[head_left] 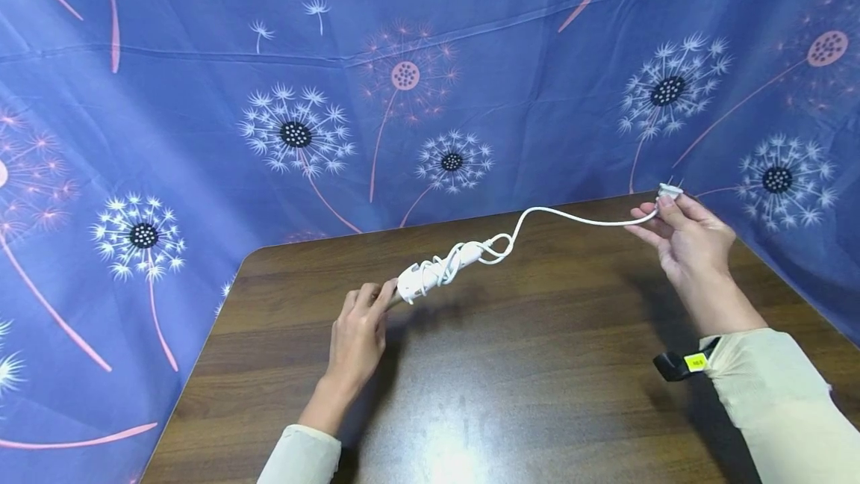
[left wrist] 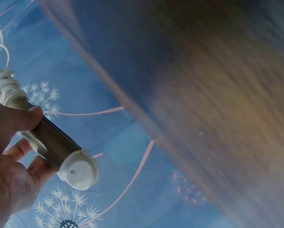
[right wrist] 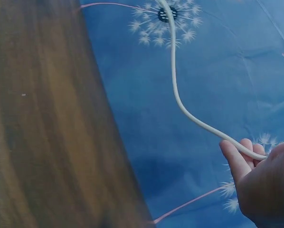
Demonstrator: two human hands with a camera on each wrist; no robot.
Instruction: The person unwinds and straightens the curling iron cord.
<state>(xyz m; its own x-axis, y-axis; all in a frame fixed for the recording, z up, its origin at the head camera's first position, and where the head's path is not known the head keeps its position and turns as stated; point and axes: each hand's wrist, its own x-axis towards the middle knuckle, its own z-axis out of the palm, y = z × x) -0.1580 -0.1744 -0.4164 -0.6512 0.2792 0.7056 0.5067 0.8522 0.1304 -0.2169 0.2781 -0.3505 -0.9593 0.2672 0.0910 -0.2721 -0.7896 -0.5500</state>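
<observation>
A white-handled curling iron (head_left: 415, 282) is held above the table, its white cord (head_left: 510, 243) looped round the handle. My left hand (head_left: 358, 334) grips its dark metallic barrel (left wrist: 54, 142), thumb on one side and fingers on the other. The white end cap (left wrist: 80, 171) sticks out past the fingers in the left wrist view. At the right, my right hand (head_left: 699, 241) pinches the white plug (head_left: 669, 190) between thumb and fingers, its pins facing away. A loose stretch of cord runs between the two hands. In the right wrist view the plug is hidden behind the hand.
Beneath both hands lies a brown wooden table (head_left: 537, 364) with a rounded far left corner. Blue cloth (head_left: 537, 118) with dandelion prints hangs behind it and along its sides. A black strap with a yellow label (head_left: 695, 361) is at the right wrist.
</observation>
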